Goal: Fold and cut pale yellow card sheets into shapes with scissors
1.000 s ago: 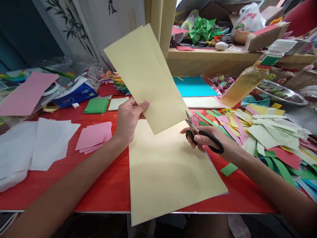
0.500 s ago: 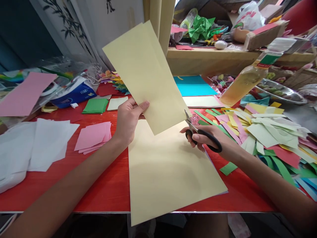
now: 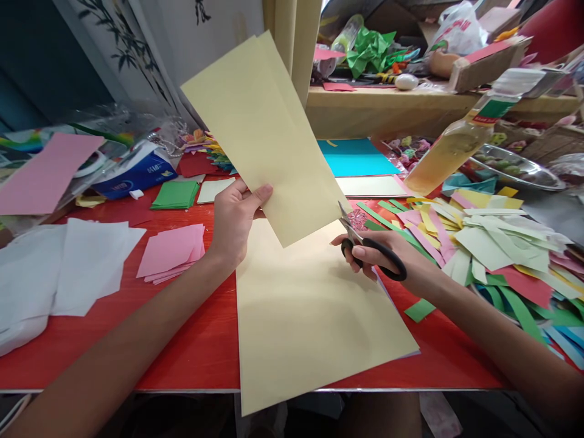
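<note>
My left hand [image 3: 237, 222] pinches a folded sheet of pale yellow paper [image 3: 269, 140] near its lower left edge, thumb in front and the other fingers behind. The sheet is held up at a tilt. In my right hand [image 3: 381, 252] is a pair of scissors [image 3: 353, 234] with black handles, fingers in the loops. The scissor tips are at the sheet's lower right corner; whether they touch it I cannot tell. Below both hands lies a larger pale yellow sheet [image 3: 314, 322], its near end overhanging the table edge.
Pink paper squares [image 3: 173, 252], green squares [image 3: 176, 194] and white sheets [image 3: 93, 261] lie left on the red table [image 3: 182, 340]. Paper scraps [image 3: 497, 237] are heaped at right, near a tilted bottle [image 3: 451, 149]. Blue paper [image 3: 358, 157] lies at the back.
The held paper has shifted slightly left and up with a small tilt at its top. The scissors and my right hand have moved a little to the left.
</note>
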Available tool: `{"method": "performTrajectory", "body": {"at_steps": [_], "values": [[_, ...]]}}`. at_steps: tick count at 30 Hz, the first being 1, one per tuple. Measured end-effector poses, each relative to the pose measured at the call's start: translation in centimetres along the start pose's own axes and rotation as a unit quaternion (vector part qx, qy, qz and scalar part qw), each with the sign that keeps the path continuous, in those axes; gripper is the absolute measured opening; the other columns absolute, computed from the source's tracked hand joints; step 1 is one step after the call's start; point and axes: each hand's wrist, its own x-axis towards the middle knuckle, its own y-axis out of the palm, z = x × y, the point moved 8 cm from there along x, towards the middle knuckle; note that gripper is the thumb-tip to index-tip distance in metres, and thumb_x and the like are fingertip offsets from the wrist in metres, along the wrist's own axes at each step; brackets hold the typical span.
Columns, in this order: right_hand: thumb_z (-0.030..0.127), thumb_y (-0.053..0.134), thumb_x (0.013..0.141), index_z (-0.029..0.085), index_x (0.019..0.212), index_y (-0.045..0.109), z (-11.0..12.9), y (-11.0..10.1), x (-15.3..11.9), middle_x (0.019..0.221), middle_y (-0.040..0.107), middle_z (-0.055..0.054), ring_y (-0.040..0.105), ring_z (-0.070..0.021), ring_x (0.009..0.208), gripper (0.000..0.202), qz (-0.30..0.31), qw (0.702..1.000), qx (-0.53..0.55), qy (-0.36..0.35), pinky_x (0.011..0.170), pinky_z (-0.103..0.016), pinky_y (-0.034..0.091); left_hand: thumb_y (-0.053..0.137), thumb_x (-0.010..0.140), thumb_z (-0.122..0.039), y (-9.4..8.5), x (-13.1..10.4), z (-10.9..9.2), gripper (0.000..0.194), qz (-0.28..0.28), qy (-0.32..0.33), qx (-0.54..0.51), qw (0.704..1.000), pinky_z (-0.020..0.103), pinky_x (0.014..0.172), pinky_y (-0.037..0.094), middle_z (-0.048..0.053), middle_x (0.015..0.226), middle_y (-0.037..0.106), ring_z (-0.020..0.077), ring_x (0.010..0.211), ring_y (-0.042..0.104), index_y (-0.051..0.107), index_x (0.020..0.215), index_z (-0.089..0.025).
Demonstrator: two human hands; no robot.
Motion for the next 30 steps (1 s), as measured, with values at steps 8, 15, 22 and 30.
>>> {"method": "performTrajectory", "body": {"at_steps": [8, 15, 22, 30], "values": [[0.049, 0.057, 0.076, 0.015, 0.097, 0.060, 0.14, 0.01, 0.01, 0.067, 0.050, -0.002, 0.044, -0.0102, 0.055, 0.040, -0.005, 1.000, -0.006, 0.002, 0.048, -0.025, 0.034, 0.068, 0.069, -0.030, 0.11, -0.10, 0.01, 0.021, 0.001, -0.004, 0.004, 1.000, 0.032, 0.068, 0.054, 0.005, 0.090, 0.069, 0.0213, 0.090, 0.063, 0.064, 0.086, -0.018], [0.045, 0.056, 0.079, 0.017, 0.095, 0.059, 0.15, 0.06, -0.09, 0.066, 0.050, 0.000, 0.043, -0.0090, 0.053, 0.033, -0.007, 1.000, -0.005, 0.000, 0.047, -0.024, 0.033, 0.068, 0.069, -0.030, 0.18, -0.10, -0.10, 0.023, 0.003, 0.002, -0.001, 1.000, 0.033, 0.068, 0.053, 0.005, 0.090, 0.069, 0.0213, 0.088, 0.063, 0.064, 0.087, -0.017], [0.046, 0.056, 0.079, 0.018, 0.094, 0.059, 0.15, 0.13, -0.20, 0.066, 0.049, 0.000, 0.042, -0.0090, 0.052, 0.032, -0.007, 1.000, -0.002, 0.001, 0.047, -0.025, 0.033, 0.067, 0.070, -0.030, 0.16, -0.03, -0.12, 0.021, 0.007, 0.003, -0.004, 1.000, 0.033, 0.069, 0.054, 0.005, 0.091, 0.069, 0.0217, 0.089, 0.064, 0.064, 0.087, -0.018], [0.046, 0.055, 0.079, 0.019, 0.094, 0.058, 0.06, 0.04, -0.13, 0.066, 0.049, 0.000, 0.042, -0.0093, 0.052, 0.031, -0.009, 1.000, -0.004, 0.005, 0.047, -0.025, 0.033, 0.067, 0.069, -0.028, 0.18, -0.04, -0.11, 0.020, 0.004, -0.002, -0.003, 1.000, 0.032, 0.068, 0.054, 0.005, 0.091, 0.069, 0.0220, 0.091, 0.063, 0.064, 0.087, -0.018]]}}
